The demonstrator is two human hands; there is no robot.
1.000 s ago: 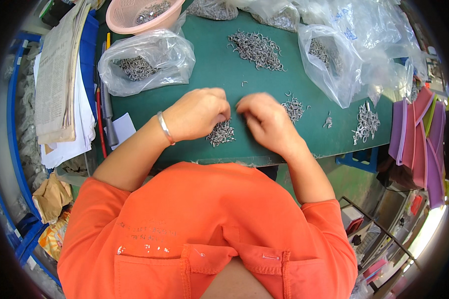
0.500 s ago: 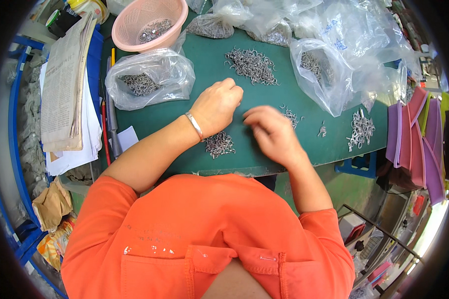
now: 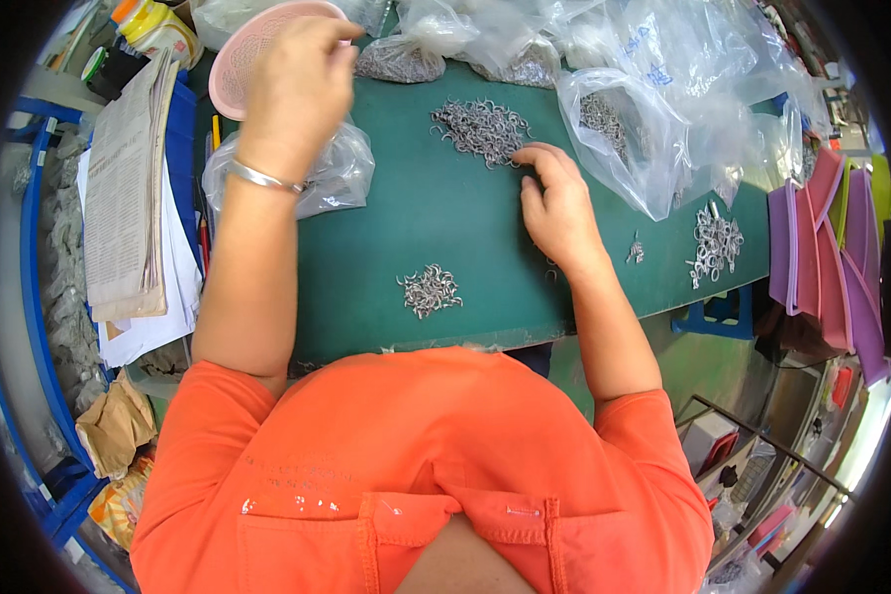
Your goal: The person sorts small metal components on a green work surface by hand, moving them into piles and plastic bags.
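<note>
My left hand (image 3: 302,89), with a silver bangle (image 3: 264,179) on its wrist, is raised over the pink mesh basket (image 3: 236,64) and hides much of it. Motion smears its fingers, so I cannot make out whether they hold anything. My right hand (image 3: 561,210) touches the near right edge of a pile of small grey curved metal pieces (image 3: 478,129), index finger and thumb apart. A smaller pile of similar pieces (image 3: 430,290) lies nearer me. Beneath my left wrist, a clear plastic bag (image 3: 345,178) is partly covered.
An open clear bag (image 3: 632,148) with metal pieces stands at the right, among more filled bags (image 3: 401,59). Metal rings (image 3: 715,245) lie at the green table's (image 3: 366,267) right end. Newspapers (image 3: 129,188) are stacked at left; purple and pink bins (image 3: 822,257) stand at far right.
My left hand has swung from the table's middle up and left to the basket. My right hand has moved up to the large pile's edge.
</note>
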